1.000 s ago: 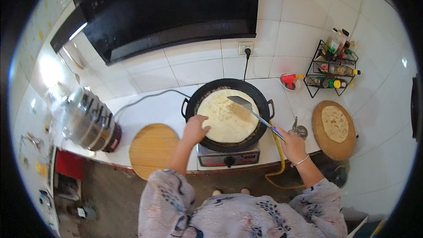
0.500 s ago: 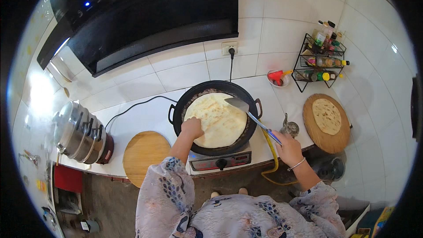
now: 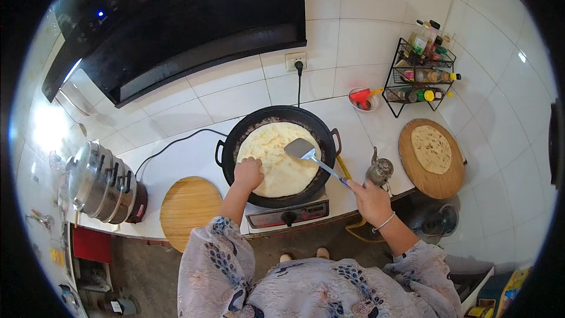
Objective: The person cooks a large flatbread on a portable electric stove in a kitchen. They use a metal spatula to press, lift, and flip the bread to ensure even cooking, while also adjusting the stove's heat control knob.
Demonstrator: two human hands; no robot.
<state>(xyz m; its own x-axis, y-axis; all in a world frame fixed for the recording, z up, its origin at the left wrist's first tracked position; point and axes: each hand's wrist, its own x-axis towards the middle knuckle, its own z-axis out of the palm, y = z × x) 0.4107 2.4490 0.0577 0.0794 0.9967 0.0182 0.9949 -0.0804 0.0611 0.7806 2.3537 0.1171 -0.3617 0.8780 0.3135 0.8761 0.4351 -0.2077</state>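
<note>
Black pan (image 3: 238, 131) on a stove (image 3: 288, 217), with a pale round flatbread (image 3: 276, 162) inside. At the pan's left front, left hand (image 3: 249, 174) at the bread's edge, fingers curled; impossible to tell whether pinching it. At the pan's right, right hand (image 3: 372, 202) wrapped round the handle of a spatula (image 3: 301, 149), blade over the bread. Farther right of the pan, on the white surface (image 3: 360, 135), metal jug (image 3: 379, 171), then brown board (image 3: 450, 185) under a second flatbread (image 3: 431, 150). Left of the pan, yellow board (image 3: 189, 209).

White counter (image 3: 176, 162) beneath stove (image 3: 288, 217), steamer (image 3: 106, 184)
</note>
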